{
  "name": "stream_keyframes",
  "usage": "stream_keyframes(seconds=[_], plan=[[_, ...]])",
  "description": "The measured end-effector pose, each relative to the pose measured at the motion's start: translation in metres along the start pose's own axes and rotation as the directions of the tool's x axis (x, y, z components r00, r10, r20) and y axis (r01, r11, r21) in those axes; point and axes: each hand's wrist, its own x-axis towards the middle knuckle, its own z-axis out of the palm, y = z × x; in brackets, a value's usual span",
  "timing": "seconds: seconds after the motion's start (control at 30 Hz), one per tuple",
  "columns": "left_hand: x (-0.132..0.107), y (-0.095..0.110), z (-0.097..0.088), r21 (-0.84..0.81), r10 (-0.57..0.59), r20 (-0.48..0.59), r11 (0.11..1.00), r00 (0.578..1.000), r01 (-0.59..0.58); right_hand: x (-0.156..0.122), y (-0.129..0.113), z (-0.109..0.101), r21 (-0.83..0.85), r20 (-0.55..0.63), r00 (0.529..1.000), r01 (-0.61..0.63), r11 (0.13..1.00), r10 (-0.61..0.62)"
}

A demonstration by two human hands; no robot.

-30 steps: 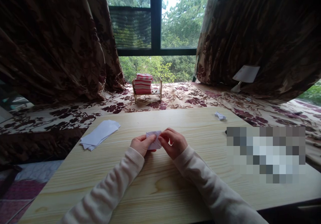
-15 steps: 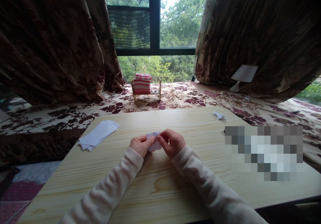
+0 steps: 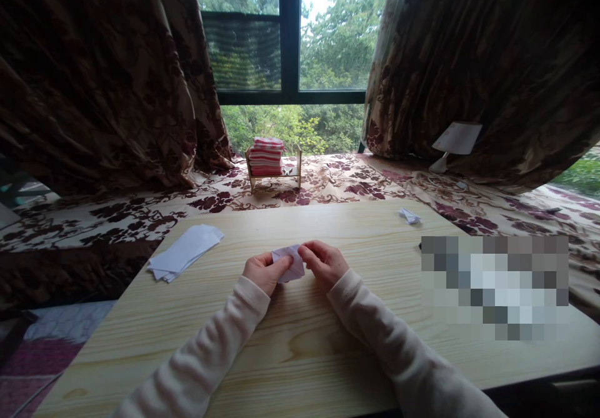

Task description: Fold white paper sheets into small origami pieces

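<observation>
A small folded white paper [image 3: 289, 263] is held just above the light wooden table [image 3: 300, 337], near its middle. My left hand [image 3: 263, 272] pinches the paper's left side, fingers closed on it. From the other side my right hand [image 3: 325, 263] pinches the upper right edge, its fingers curled. Both cream sleeves rest on the table.
A stack of white paper sheets [image 3: 185, 251] lies at the table's left. A small folded paper piece [image 3: 409, 216] sits at the far right. Behind, a floral cloth carries a small wooden rack with red-striped fabric [image 3: 268, 157] and a white lamp [image 3: 454, 143]. Dark curtains frame the window.
The paper has turned slightly and sits more between the hands; my right hand has shifted a little to the right along its edge.
</observation>
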Motion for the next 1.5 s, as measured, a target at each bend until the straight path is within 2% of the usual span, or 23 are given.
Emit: stream_keyframes(seconds=[0.27,0.5,0.63,0.7,0.83,0.93,1.13,1.27,1.4,1.5], plan=[[-0.002,-0.002,0.001,-0.030,0.007,0.062,1.000,0.998,-0.005,-0.002,-0.002,0.004,0.103,0.010,0.999,0.043,0.994,-0.044],[-0.007,0.000,0.006,0.010,0.030,0.021,1.000,0.999,-0.030,-0.001,-0.008,-0.001,0.125,0.027,1.000,0.005,0.992,-0.009],[-0.008,-0.003,0.008,0.051,0.108,-0.014,0.993,0.994,-0.107,0.000,-0.003,0.001,0.089,0.023,1.000,0.005,0.996,-0.008],[-0.008,-0.004,0.009,0.059,0.122,-0.001,0.991,0.992,-0.122,0.000,0.000,0.003,0.098,0.012,1.000,0.018,0.995,-0.019],[-0.007,-0.003,0.008,0.063,0.071,0.057,0.995,0.996,-0.075,0.001,0.001,0.003,0.155,-0.001,1.000,0.028,0.988,-0.028],[-0.008,-0.003,0.009,0.057,0.097,0.076,0.993,0.992,-0.101,0.000,-0.001,0.002,0.171,-0.002,1.000,0.018,0.985,-0.018],[-0.009,-0.002,0.010,0.163,0.138,0.060,0.976,0.989,-0.146,-0.002,-0.001,0.005,0.117,0.003,0.999,0.044,0.992,-0.044],[-0.009,-0.002,0.010,0.155,0.128,0.051,0.979,0.990,-0.134,-0.002,-0.002,0.004,0.046,-0.028,0.999,0.045,0.998,-0.044],[-0.011,0.000,0.010,0.154,0.130,0.034,0.979,0.991,-0.134,-0.001,-0.004,0.001,0.113,0.082,0.996,-0.037,0.993,0.028],[-0.015,0.004,0.011,0.227,0.135,0.071,0.963,0.988,-0.148,-0.002,-0.006,-0.002,0.151,0.167,0.986,-0.047,0.987,0.021]])
